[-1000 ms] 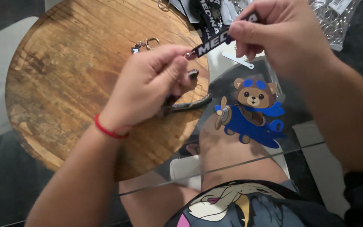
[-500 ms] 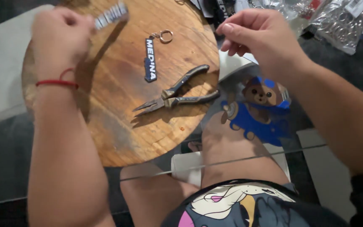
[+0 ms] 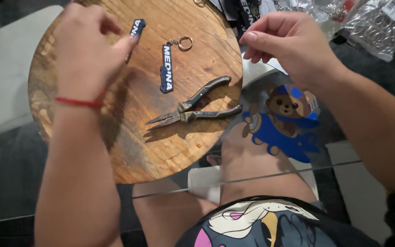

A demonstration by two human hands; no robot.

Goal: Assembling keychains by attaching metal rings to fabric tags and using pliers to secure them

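Note:
My left hand point(image 3: 85, 50) hovers over the upper left of a round wooden board point(image 3: 129, 151) and pinches a small dark blue rubber tag point(image 3: 136, 26) between thumb and fingers. My right hand point(image 3: 289, 45) is above the board's right edge, its fingertips pinched together with nothing visible between them. Between the hands a dark blue letter keychain point(image 3: 167, 68) with a metal ring point(image 3: 184, 42) lies flat on the board. Needle-nose pliers point(image 3: 193, 107) rest below it, handles to the right.
The board sits on a glass table point(image 3: 252, 180). Clear bags of metal rings point(image 3: 376, 23) and more tags point(image 3: 245, 11) lie at the top right. A bear picture in blue point(image 3: 284, 123) shows by my knee point(image 3: 248, 160).
A second ago both hands worked together on a tag at the top. They parted; the left hand carried a tag to the board's left, uncovering the pliers, and a ringed keychain now lies on the board.

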